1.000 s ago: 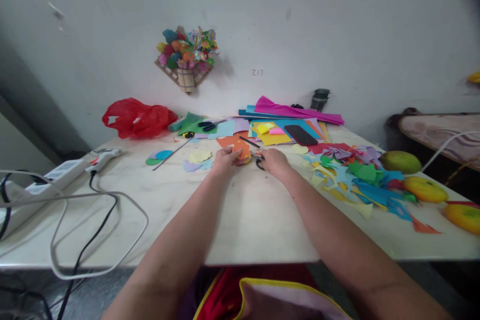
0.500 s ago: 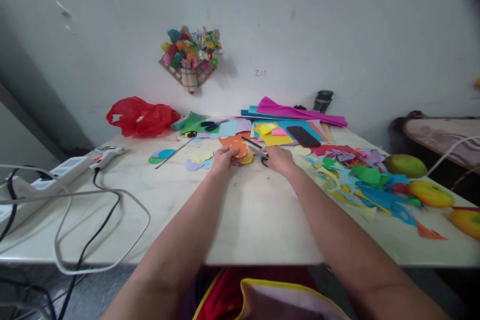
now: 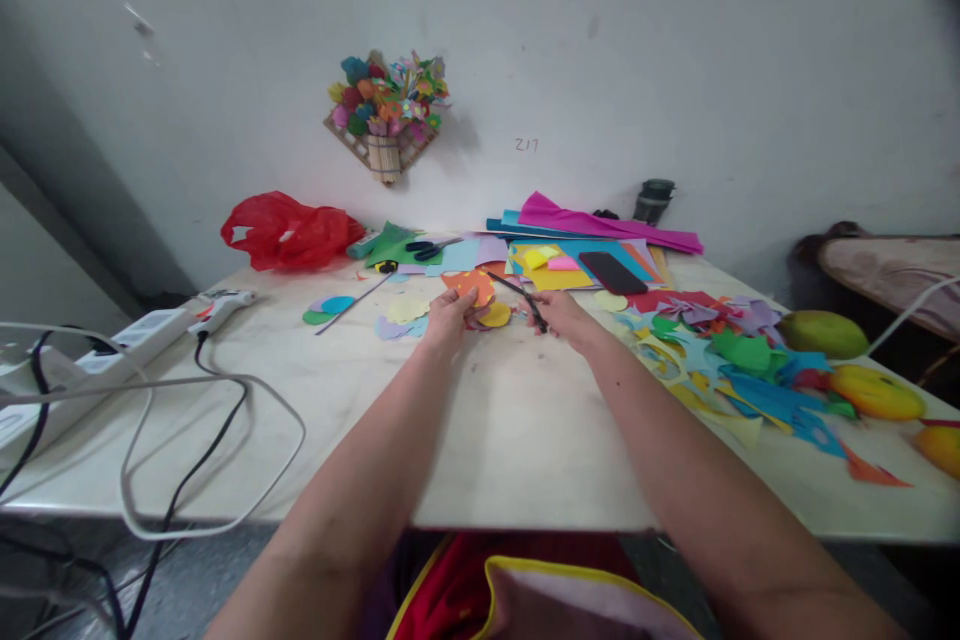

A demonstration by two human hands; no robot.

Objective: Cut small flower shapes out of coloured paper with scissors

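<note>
My left hand (image 3: pixel 450 312) pinches a piece of orange paper (image 3: pixel 471 286) with small yellowish dots and a partly rounded edge. In my right hand (image 3: pixel 562 312) is a pair of scissors (image 3: pixel 527 298), fingers wrapped about the handles. The blades point up and left past the right edge of the orange paper and look closed together. Just below the orange paper lies a yellow paper disc (image 3: pixel 495 315) among other cut pieces. Pale yellow paper (image 3: pixel 407 310) and lilac and light blue pieces rest left of my left hand.
Colourful paper scraps (image 3: pixel 739 350) and several mangoes (image 3: pixel 874 390) lie at right. Behind my hands are paper sheets, a phone (image 3: pixel 615 273) and other scissors (image 3: pixel 427 249). A red plastic bag (image 3: pixel 289 232) is back left; a power strip (image 3: pixel 142 335) with cables lies at left.
The scissor blades were spread at the orange paper's edge and now look closed. My right hand has turned a little, and more of the orange paper's rounded edge shows. The view shifted slightly.
</note>
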